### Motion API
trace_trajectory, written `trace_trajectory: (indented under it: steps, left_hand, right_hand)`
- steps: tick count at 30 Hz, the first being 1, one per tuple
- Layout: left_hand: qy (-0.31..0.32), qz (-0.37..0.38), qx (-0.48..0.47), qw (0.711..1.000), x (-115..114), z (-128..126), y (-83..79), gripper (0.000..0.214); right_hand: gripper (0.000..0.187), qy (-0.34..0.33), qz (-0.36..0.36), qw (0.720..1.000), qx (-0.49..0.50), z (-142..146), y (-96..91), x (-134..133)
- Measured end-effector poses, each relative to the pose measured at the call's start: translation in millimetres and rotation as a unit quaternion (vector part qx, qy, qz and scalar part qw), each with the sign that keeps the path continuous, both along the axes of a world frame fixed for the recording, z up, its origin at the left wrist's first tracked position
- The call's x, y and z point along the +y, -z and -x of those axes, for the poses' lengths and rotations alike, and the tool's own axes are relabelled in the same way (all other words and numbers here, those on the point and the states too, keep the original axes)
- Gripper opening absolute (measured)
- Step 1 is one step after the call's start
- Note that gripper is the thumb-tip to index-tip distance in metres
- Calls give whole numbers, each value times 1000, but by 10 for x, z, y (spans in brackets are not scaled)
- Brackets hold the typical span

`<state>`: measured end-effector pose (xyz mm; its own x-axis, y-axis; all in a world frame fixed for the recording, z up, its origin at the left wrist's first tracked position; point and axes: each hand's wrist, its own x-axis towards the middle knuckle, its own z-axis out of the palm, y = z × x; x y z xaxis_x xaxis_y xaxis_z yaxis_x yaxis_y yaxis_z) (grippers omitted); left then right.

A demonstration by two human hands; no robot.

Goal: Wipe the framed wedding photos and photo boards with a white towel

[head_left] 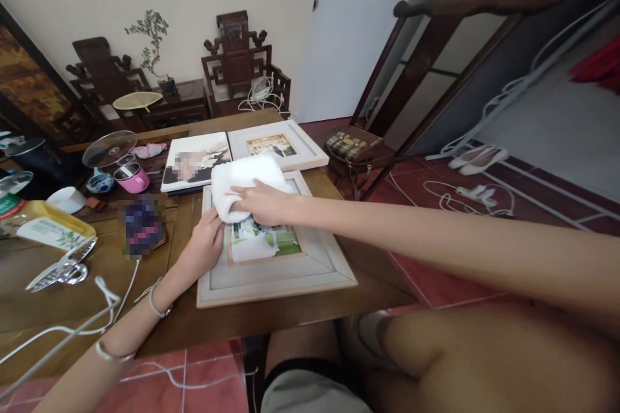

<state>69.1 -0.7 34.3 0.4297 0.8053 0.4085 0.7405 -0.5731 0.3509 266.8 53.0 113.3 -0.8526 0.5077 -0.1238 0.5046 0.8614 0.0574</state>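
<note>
A white-framed picture [278, 277] lies flat near the table's front edge, a green and white photo inside it. My right hand [261, 201] presses a folded white towel [249, 171] onto the upper part of this frame, fingers bent into the cloth. At the frame's left edge, my left hand [209, 237] grips the border, its fingertips close to the towel's lower corner. The towel hides the top of the photo. Just behind lies a second white-framed picture [307, 145], with a photo panel [194, 155] to its left.
On the wooden table [181, 316] to the left are a phone [143, 226] on a cable, a silver hair clip [65, 268], an oil bottle [53, 226], a pink cup [132, 179] and a glass lid [110, 148]. A wooden chair [411, 64] stands at right, bearing a plaid bag [346, 144].
</note>
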Motion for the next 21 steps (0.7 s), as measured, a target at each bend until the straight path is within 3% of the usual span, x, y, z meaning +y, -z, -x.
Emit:
trace_trajectory:
  steps: [6, 14, 21]
  left_hand:
    - [-28, 5, 21, 999, -42, 98, 24, 43]
    - [-29, 6, 7, 1000, -6, 171, 105, 44]
    - [-24, 13, -12, 1000, 26, 64, 168, 44]
  right_hand:
    - [51, 95, 25, 994, -40, -137, -177, -106]
    - [48, 211, 63, 972, -86, -771, -286, -23]
    - [45, 166, 106, 970, -143, -789, -401, -293]
